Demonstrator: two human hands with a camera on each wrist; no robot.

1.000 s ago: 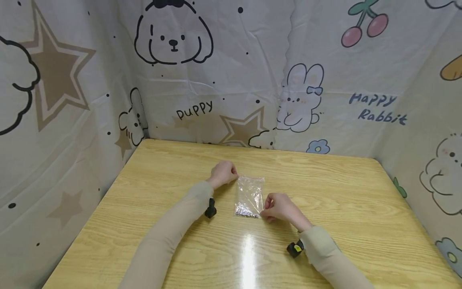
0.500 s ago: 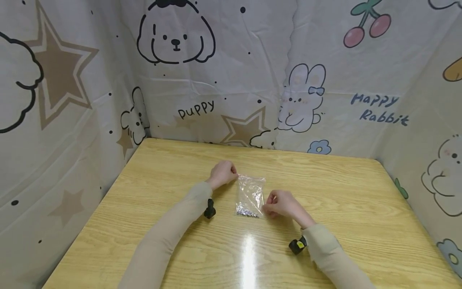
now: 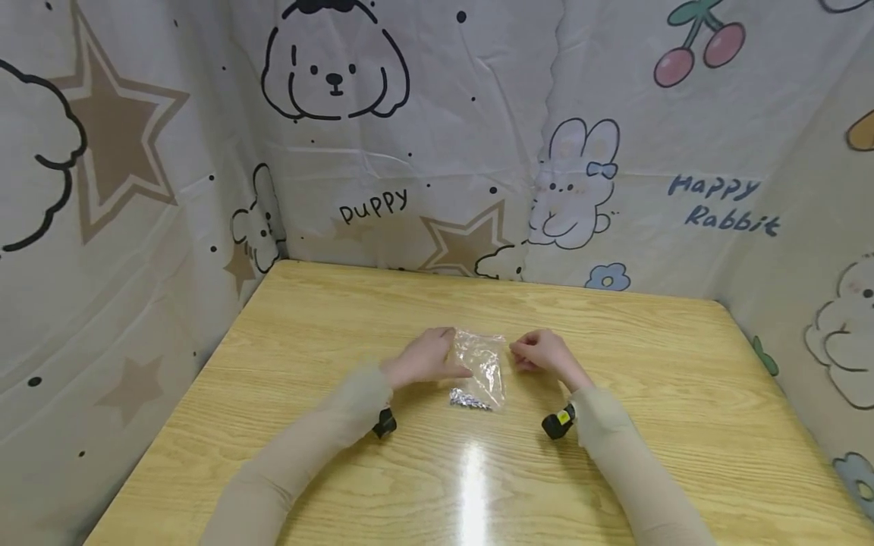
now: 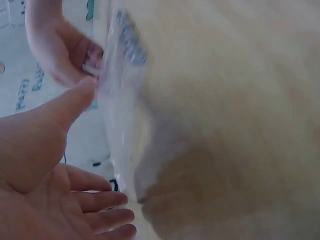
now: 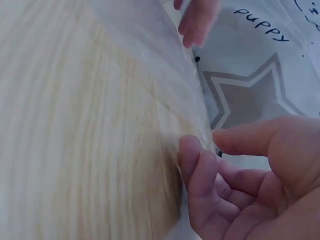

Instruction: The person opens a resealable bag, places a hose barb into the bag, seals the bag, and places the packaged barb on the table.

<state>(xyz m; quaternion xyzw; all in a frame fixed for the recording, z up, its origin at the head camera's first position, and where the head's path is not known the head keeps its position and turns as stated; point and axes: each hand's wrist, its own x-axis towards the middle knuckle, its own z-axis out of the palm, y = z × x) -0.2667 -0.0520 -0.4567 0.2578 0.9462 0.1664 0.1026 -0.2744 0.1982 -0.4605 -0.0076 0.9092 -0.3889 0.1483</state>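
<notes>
A clear plastic bag [image 3: 481,368] lies on the table with its long sides running away from me. Small shiny silvery pieces [image 3: 470,399] are gathered at its near end; their exact kind is too small to tell. At the bag's left side is my left hand [image 3: 426,358], its thumb spread from nearly straight fingers, as the left wrist view shows. My right hand [image 3: 542,351] is close to the bag's far right corner. In the right wrist view its fingers are loosely bent, with a small gap between thumb and forefinger beside the bag's edge [image 5: 192,107].
The wooden table [image 3: 328,311] stretches around both arms. Printed cloth [image 3: 437,136] hangs behind it and along both sides. Dark wrist cameras [image 3: 558,423] sit under the cuffs, and a bright reflection lies on the near tabletop.
My left hand has left the bag's far left corner, come nearer and spread its thumb. My right hand has moved away from me, from the bag's near right side to its far right corner.
</notes>
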